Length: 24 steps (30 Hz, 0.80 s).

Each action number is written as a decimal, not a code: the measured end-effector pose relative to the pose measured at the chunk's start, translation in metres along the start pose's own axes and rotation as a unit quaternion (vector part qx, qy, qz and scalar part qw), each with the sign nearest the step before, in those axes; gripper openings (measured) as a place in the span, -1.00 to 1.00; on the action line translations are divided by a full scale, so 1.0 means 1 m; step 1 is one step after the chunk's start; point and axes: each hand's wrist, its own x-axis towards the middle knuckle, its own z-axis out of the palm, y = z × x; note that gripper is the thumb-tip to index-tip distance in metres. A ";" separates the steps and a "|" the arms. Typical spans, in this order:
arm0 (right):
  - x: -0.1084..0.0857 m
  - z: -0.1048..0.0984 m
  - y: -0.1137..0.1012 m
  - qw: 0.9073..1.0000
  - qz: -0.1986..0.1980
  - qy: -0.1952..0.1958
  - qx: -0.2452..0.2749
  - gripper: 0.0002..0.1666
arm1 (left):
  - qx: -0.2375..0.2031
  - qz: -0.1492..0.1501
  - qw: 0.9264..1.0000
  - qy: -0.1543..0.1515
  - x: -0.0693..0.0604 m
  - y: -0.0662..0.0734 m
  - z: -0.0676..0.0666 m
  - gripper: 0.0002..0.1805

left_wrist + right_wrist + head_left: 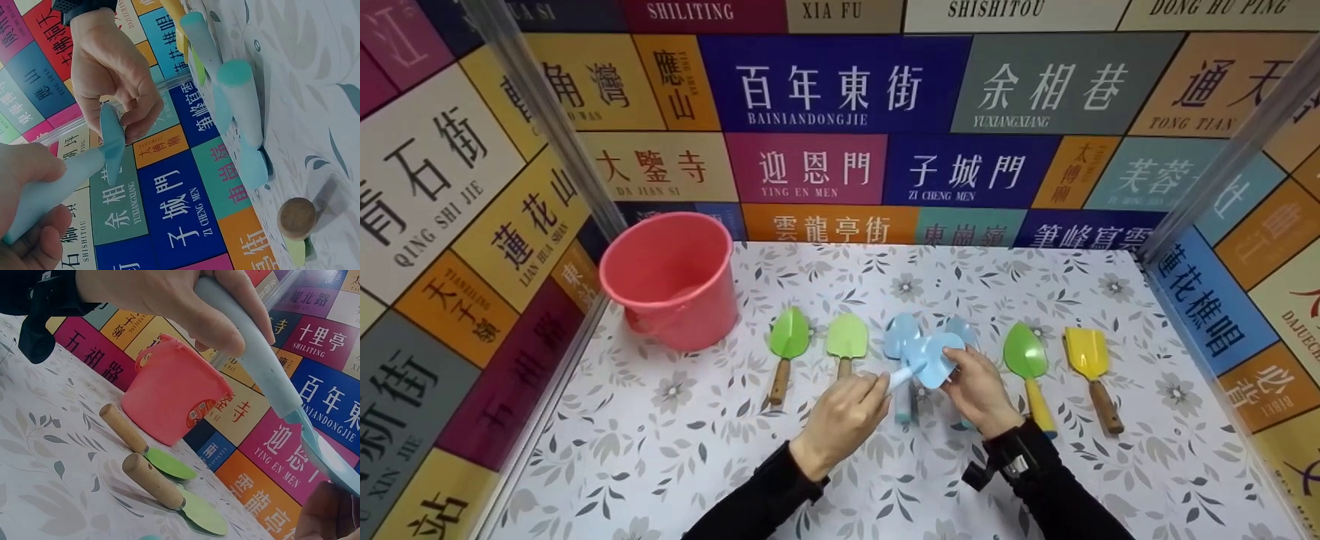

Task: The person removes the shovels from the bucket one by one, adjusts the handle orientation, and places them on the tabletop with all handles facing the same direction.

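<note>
My left hand (844,416) grips the pale blue handle of a light blue toy shovel (937,361), held above the table. At its blade's edge, my right hand (979,386) pinches with thumb and fingers. In the left wrist view, the right hand (115,73) holds the blade's far side while the left hand (31,197) wraps the handle. The right wrist view has the left hand (185,312) over the handle and the right hand's fingers (326,514) at the blade. Beneath lie two more light blue shovels, one (901,334) left, another (962,330) right, partly hidden.
To the left on the patterned tabletop lie a green shovel (790,334) and a pale green shovel (847,335). A green shovel with yellow handle (1026,351) and a yellow shovel (1087,352) lie right. A pink bucket (682,307) stands at the back left. Sign-printed walls surround the table.
</note>
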 end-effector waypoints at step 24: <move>-0.003 0.001 0.000 0.999 -0.004 0.031 -0.034 -0.43 | -0.038 -0.061 0.997 -0.012 -0.008 0.009 0.005 -0.50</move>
